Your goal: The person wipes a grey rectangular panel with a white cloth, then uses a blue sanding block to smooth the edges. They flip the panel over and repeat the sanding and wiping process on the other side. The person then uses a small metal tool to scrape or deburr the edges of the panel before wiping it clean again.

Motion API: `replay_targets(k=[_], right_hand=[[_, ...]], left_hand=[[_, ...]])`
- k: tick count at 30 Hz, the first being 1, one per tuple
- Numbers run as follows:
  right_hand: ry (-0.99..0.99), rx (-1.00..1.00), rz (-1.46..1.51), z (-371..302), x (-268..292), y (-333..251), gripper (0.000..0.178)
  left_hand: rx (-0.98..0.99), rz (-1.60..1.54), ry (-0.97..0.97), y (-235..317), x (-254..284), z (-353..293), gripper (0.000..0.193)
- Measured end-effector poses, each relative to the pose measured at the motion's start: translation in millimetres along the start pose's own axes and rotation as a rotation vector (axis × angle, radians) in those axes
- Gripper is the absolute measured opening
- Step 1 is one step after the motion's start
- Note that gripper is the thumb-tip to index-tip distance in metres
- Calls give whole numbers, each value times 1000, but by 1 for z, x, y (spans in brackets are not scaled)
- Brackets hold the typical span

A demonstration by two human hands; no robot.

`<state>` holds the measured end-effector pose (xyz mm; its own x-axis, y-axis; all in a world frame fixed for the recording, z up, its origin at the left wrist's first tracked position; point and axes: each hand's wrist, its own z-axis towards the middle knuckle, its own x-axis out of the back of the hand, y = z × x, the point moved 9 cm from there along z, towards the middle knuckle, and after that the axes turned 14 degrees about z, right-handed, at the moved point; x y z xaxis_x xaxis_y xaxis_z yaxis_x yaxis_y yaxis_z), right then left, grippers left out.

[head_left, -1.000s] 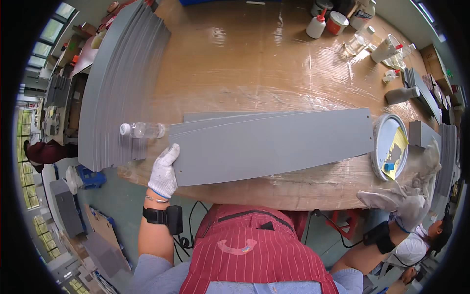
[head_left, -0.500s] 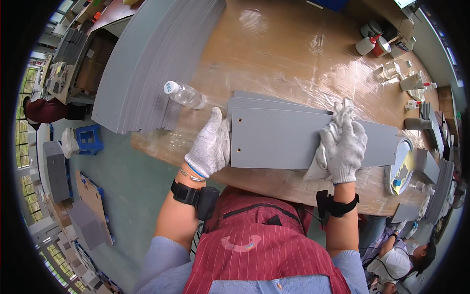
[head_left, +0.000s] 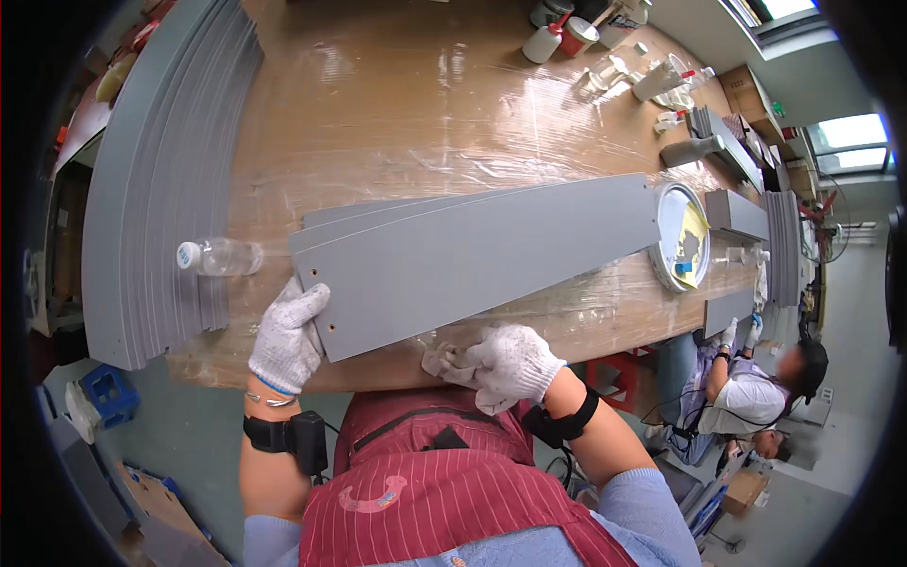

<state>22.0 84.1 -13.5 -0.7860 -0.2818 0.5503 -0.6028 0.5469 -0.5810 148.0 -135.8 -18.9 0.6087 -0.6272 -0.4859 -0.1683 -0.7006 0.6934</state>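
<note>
Top grey panel (head_left: 472,260): atop fanned panels (head_left: 326,215) on the desk (head_left: 378,123), left of the round tub (head_left: 668,227), long axis running toward it.
Left hand (head_left: 288,335): nearer; grip pinching the panel's end farthest from the tub.
Right hand (head_left: 515,364): grip closed around a rag (head_left: 438,360), left of the tub, panel just beyond.

A brown worktable (head_left: 378,113) sheathed in clear plastic film carries a fanned pile of gray panels (head_left: 472,260) near its center. A tall stack of matching boards (head_left: 170,189) rises at 9 o'clock, a white-capped clear plastic bottle (head_left: 231,257) just beside it. At 1 o'clock stand a red-tipped white squeeze bottle (head_left: 541,44) and a red-and-white tub (head_left: 579,36); a gray bottle (head_left: 688,152) sits between 2 and 3, a round pale container (head_left: 673,213) at 3.
</note>
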Motion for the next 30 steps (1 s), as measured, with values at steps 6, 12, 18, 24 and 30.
replay_targets(k=[6,12,18,24,30], right_hand=[[671,-571,230,-125,86,183,29],[1050,-745,380,-195,121,309,31],[1353,-178,464,-181,172,330,37],[1513,-658,174,-249,183,422,46],[1419,-839,-12,-263,175,463,56]], left_hand=[[-13,44,132,-9,18,9,45],[45,54,244,-12,25,10,40],[65,119,307,-9,24,8,47],[71,185,393,-6,31,3,51],[124,236,436,-4,31,3,56]])
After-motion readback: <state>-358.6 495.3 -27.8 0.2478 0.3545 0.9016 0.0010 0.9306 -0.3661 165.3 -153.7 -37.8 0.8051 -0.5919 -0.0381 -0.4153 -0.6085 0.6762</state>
